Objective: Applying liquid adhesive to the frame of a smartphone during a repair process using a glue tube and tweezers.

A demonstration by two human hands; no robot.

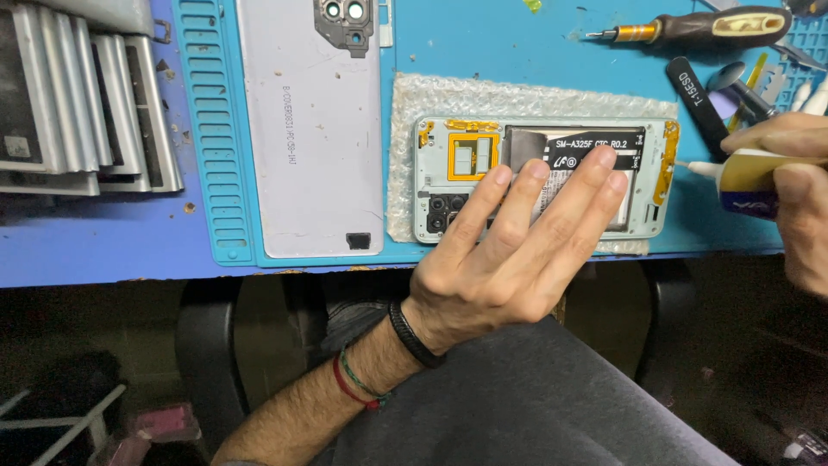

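An opened phone body (pixel 448 138), pale green frame with black battery and orange flex parts, lies on a sheet of bubble wrap (pixel 414 95) on a blue mat (pixel 483 43). My left hand (pixel 509 250) rests flat on it, fingers spread over the battery. My right hand (pixel 798 190) at the right edge grips a small glue tube (pixel 742 177) with a white nozzle touching the phone's right edge. The phone's grey back cover (pixel 310 147) lies inside-up to the left.
A brown-handled screwdriver (pixel 716 28), a black pry tool (pixel 697 95) and other small tools lie at the back right. Several grey phone frames (pixel 86 103) are stacked at the left. The table's front edge (pixel 103 272) runs below the mat.
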